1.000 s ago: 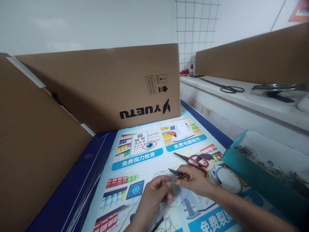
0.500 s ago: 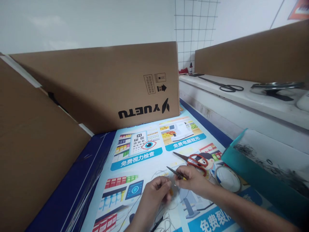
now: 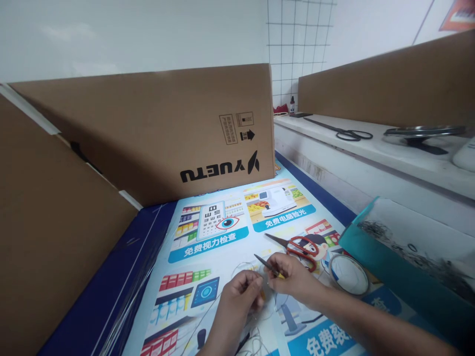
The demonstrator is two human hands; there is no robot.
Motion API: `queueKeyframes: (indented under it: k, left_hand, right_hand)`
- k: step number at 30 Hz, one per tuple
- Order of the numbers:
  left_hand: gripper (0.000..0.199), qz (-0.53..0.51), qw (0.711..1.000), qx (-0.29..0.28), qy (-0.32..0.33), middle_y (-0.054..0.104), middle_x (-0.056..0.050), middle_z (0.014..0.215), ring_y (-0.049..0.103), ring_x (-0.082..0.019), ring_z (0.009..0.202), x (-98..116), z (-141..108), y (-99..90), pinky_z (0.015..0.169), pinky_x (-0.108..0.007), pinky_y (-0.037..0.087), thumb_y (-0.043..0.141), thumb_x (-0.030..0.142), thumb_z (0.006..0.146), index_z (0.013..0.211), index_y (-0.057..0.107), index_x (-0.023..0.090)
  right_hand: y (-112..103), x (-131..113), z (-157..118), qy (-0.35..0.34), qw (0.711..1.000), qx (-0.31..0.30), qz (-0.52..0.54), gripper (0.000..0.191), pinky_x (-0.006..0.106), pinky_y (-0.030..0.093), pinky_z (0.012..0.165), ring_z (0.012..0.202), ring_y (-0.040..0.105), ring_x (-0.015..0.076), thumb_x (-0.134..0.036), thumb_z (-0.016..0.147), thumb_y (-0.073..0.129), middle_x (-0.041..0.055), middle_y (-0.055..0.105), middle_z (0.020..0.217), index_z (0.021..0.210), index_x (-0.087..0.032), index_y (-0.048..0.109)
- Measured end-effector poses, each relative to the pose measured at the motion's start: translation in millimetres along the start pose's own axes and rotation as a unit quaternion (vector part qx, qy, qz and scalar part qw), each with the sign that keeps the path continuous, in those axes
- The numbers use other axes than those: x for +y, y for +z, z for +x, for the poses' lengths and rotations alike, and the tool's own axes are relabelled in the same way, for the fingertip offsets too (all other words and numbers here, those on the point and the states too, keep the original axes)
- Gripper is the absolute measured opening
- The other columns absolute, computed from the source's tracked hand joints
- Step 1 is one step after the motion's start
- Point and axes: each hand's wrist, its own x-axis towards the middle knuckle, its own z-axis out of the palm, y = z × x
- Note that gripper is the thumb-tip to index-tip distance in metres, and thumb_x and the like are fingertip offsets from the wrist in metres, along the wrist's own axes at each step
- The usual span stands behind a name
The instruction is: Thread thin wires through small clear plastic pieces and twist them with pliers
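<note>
My left hand (image 3: 245, 291) is closed in a pinch above the printed sheet (image 3: 208, 316); what lies between its fingertips is too small to tell. Close beside it on the right, my right hand (image 3: 287, 277) is wrapped round a small pointed tool (image 3: 264, 262) with a dark tip and a bit of yellow at the fingers. The tip points up and left. Thin clear line (image 3: 256, 341) lies in loose loops under and around both hands. Just beyond my right hand rest red-handled scissors (image 3: 302, 246), their blades pointing left.
A round roll (image 3: 349, 274) sits right of my right wrist. Farther right is a teal box (image 3: 393, 262) holding dark tangled bits. A large cardboard box (image 3: 166, 128) stands at the back. Long black scissors (image 3: 352, 134) lie on the white ledge (image 3: 393, 163).
The pointed tool has tilted slightly in my right hand, and its fingers have shifted a little. My left hand has barely moved. The whole view has slid slightly.
</note>
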Motion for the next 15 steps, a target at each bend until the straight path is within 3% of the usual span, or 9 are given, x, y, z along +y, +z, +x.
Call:
queueKeyframes:
  k: [7,15]
  left_hand:
    - [0.022,-0.027,1.0,0.008,0.001,0.054,0.002,0.052,0.044,-0.009,0.049,-0.3,1.1,-2.2,0.051,-0.021,0.034,0.059,0.037,0.078,0.072,0.055,0.016]
    - [0.023,-0.048,0.998,0.031,0.011,0.053,0.002,0.051,0.044,-0.009,0.048,1.9,-0.4,-1.2,0.049,-0.02,0.033,0.058,0.038,0.079,0.072,0.054,0.016]
  right_hand:
    - [3.4,5.7,2.0,-0.013,0.999,0.048,-0.014,0.012,0.021,0.025,0.052,0.06,0.034,0.0085,-0.007,0.068,0.052,-0.0059,0.038,0.063,0.069,-0.017,0.045]
    - [0.0,-12.6,-3.6,0.0,0.998,0.021,0.055,0.011,0.023,0.03,0.059,0.065,0.041,0.0104,-0.008,0.068,0.054,-0.0036,0.046,0.068,0.074,-0.016,0.049]
